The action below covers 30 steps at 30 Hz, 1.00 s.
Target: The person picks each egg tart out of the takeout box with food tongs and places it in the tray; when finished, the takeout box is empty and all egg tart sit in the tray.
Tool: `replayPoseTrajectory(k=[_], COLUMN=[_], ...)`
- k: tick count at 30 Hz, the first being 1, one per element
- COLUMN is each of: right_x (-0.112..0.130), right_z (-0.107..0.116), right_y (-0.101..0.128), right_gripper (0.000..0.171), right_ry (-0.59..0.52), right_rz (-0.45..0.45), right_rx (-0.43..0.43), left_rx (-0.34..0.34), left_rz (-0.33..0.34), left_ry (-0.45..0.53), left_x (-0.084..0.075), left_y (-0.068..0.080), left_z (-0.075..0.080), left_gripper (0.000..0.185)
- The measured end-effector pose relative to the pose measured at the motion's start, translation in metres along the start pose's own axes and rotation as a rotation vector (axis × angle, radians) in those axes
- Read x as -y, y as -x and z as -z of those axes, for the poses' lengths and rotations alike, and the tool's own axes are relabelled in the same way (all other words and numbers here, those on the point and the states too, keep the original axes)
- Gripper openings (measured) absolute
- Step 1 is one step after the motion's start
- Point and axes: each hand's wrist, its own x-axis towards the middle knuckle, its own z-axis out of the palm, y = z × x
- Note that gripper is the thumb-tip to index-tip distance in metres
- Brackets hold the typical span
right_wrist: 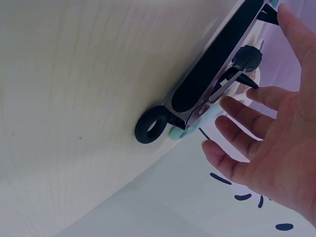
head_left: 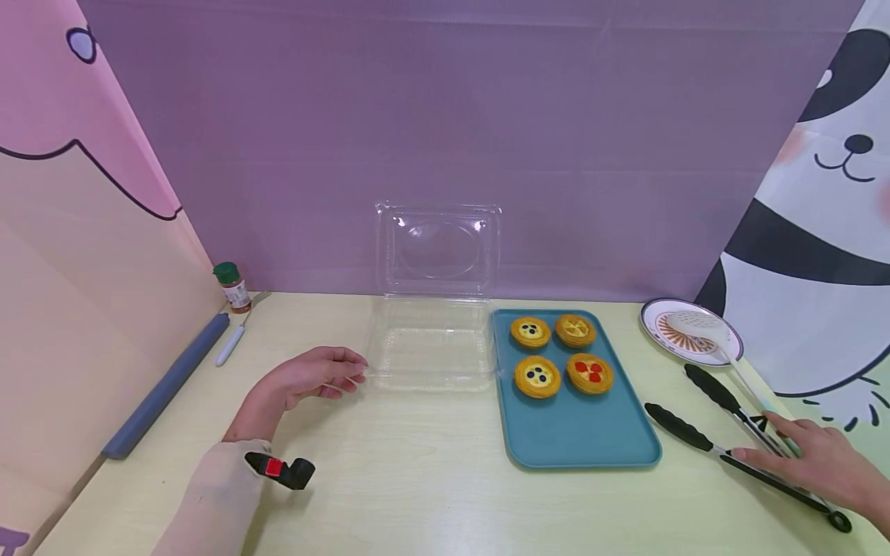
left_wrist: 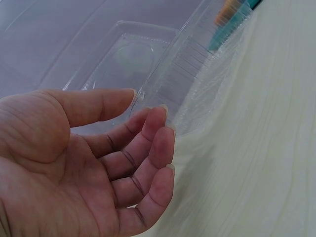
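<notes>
My left hand [head_left: 313, 380] rests on the table with its fingers loosely bent, the fingertips [left_wrist: 159, 114] at the near left corner of the clear clamshell box [head_left: 431, 344]; they close on nothing, and I cannot tell whether they touch the rim or sit just beside it. The box stands open, its lid upright against the purple backdrop. My right hand [head_left: 823, 463] lies flat and spread over the handle end of the black tongs [head_left: 737, 448], fingers straight, not wrapped round them yet.

The four tarts [head_left: 562, 354] sit on the teal tray [head_left: 580, 432], between my two hands and just to the right of the box.

To do this well, I judge I should curl the right fingers round both tong arms a little forward of the ring end [right_wrist: 150, 129], so the arms squeeze evenly. The white slotted spoon [head_left: 702, 328] lies close alongside, beyond my right hand, so I want to lift the tongs straight up and avoid dragging it. The left hand should steady the light box by its corner.
</notes>
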Motion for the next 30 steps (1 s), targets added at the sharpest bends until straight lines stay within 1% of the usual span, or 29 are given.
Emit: replayPoseTrajectory(k=[9,16,21,24,26,30], right_x=[-0.003,-0.006,-0.004,-0.002,-0.001,0.001], right_z=[-0.001,-0.003,-0.002,0.000,0.001,0.007], right_y=[-0.001,-0.001,-0.001,-0.001,-0.001,-0.001], right_gripper=[0.101,0.100,0.099,0.099,0.099,0.097], right_ry=[0.007,0.004,0.008,0.008,0.001,-0.024], right_rz=[-0.005,0.020,0.019,0.017,0.024,0.066], right_rx=[0.010,-0.006,-0.005,0.002,0.000,-0.062], left_rx=[-0.004,-0.015,-0.010,-0.019,-0.042,-0.114], left_rz=[0.001,0.008,0.010,0.008,0.008,-0.001], left_ry=[0.012,0.004,0.007,-0.010,-0.032,-0.085], left_x=[0.000,-0.001,-0.001,-0.001,-0.001,-0.004], left_y=[-0.001,-0.001,0.001,0.004,0.008,0.022], left_z=[0.000,-0.001,0.000,0.005,0.011,0.027], left_gripper=[0.048,0.049,0.049,0.051,0.052,0.057])
